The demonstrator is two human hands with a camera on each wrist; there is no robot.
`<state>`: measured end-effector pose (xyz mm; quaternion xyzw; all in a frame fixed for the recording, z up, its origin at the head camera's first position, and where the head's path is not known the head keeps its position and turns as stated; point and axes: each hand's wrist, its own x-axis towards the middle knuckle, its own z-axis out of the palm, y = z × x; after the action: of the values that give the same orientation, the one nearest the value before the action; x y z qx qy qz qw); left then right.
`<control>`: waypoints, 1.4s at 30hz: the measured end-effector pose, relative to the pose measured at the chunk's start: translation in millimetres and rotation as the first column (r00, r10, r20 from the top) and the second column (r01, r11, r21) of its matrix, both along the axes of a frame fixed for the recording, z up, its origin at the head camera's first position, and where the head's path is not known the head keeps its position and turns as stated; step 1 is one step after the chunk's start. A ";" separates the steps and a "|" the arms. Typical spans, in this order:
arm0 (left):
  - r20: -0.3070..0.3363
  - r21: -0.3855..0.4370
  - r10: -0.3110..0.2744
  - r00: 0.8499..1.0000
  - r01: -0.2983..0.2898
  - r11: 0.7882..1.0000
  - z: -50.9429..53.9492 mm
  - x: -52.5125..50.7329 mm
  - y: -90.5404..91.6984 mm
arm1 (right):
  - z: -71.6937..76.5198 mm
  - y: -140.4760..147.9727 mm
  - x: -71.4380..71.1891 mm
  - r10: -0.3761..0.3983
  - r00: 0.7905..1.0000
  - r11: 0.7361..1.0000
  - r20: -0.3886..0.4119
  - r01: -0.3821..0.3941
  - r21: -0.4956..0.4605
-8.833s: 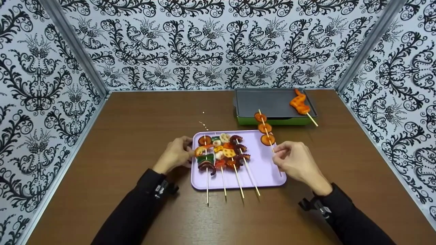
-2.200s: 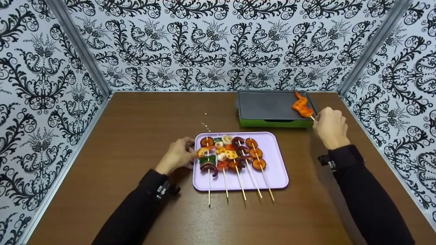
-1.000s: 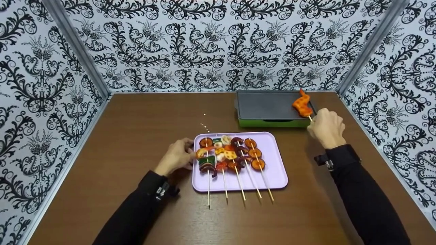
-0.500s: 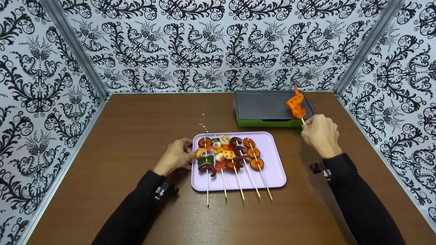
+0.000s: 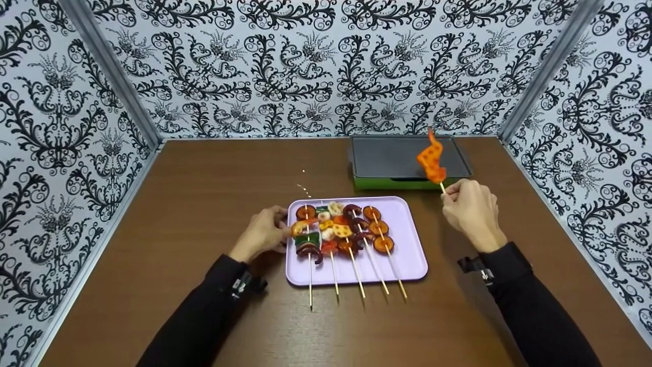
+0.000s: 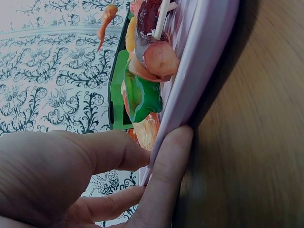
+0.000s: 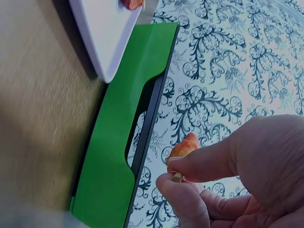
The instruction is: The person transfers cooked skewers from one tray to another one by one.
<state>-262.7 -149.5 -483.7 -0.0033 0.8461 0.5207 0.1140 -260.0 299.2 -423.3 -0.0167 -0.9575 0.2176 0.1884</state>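
My right hand [image 5: 471,211] pinches the wooden stick of an orange chicken wing skewer [image 5: 432,162] and holds it up in front of the grill. In the right wrist view, thumb and finger meet on the stick, and the wing [image 7: 183,151] is mostly behind them. My left hand [image 5: 262,232] pinches the left rim of a lilac tray [image 5: 410,255], thumb above and fingers below, as the left wrist view shows. Several skewers lie side by side on the tray, sticks past its front edge: mixed ones at left, an octopus skewer [image 5: 359,224], and one with round orange-brown slices [image 5: 379,228].
A green grill with a dark grey plate [image 5: 387,153] stands at the back right, behind the tray. Small pale specks [image 5: 304,189] lie on the brown table [image 5: 214,183] beyond the tray. Patterned walls [image 5: 316,66] enclose the back and sides.
The slice skewer went from my right hand onto the tray. My right hand then took the chicken wing skewer off the grill plate and moved it left and nearer. My left hand stayed put.
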 end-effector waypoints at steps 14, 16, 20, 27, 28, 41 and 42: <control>-0.023 -0.009 -0.011 1.000 0.011 1.000 -0.6 0.6 0.9 | -5.5 -18.9 20.5 0.054 0.998 0.998 -0.027 -0.054 -0.015; -0.016 -0.004 -0.008 1.000 0.008 1.000 -0.5 0.5 0.9 | -6.7 -20.5 23.6 0.061 0.998 0.998 -0.026 -0.062 -0.016; -0.010 -0.005 -0.005 1.000 0.005 1.000 0.1 0.8 0.8 | -8.9 -23.5 29.8 0.075 0.997 0.997 -0.014 -0.075 -0.014; -0.014 -0.018 -0.010 1.000 0.010 1.000 0.9 1.3 0.3 | -13.0 -27.0 41.0 0.111 0.994 0.994 0.008 -0.111 -0.009; -0.013 -0.016 -0.012 1.000 0.011 1.000 1.1 1.4 0.2 | -13.3 -27.7 42.8 0.115 0.993 0.993 0.013 -0.115 -0.009; -0.040 -0.022 -0.024 0.999 0.023 1.000 0.0 1.4 -0.6 | -19.0 -31.2 65.3 0.146 0.989 0.989 0.015 -0.146 -0.015; -0.036 -0.020 -0.025 0.999 0.024 1.000 0.0 1.5 -0.5 | -19.9 -31.4 66.7 0.147 0.989 0.989 0.017 -0.147 -0.014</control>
<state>-261.2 -150.0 -483.7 0.0155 0.8531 0.5108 0.1048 -193.3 267.8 -443.2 0.0507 -0.9564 0.2367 0.1632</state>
